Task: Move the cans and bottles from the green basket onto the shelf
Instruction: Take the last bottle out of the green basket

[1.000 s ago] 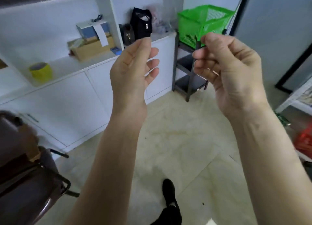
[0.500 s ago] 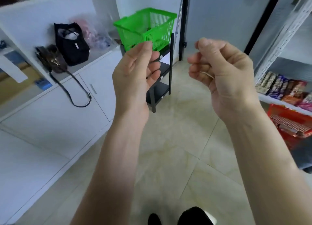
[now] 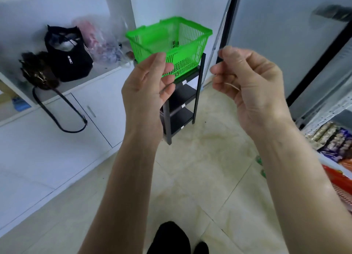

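A: Two hands are raised, both empty. Left hand (image 3: 146, 86) and right hand (image 3: 249, 86) have fingers loosely curled, clamped on nothing.

B: Location of the green basket (image 3: 169, 42)?

A: On the top tier of the black rack (image 3: 182, 101), against the end of the white worktop (image 3: 91, 76). Contents cannot be confirmed through the mesh.

B: Current step?

A: Approach, by my reading. Next move requires closing in and reaching over the near rim.

The basket (image 3: 171, 38) sits on the rack (image 3: 182, 101), bags (image 3: 66, 57) on the tabletop (image 3: 106, 70) to its left.
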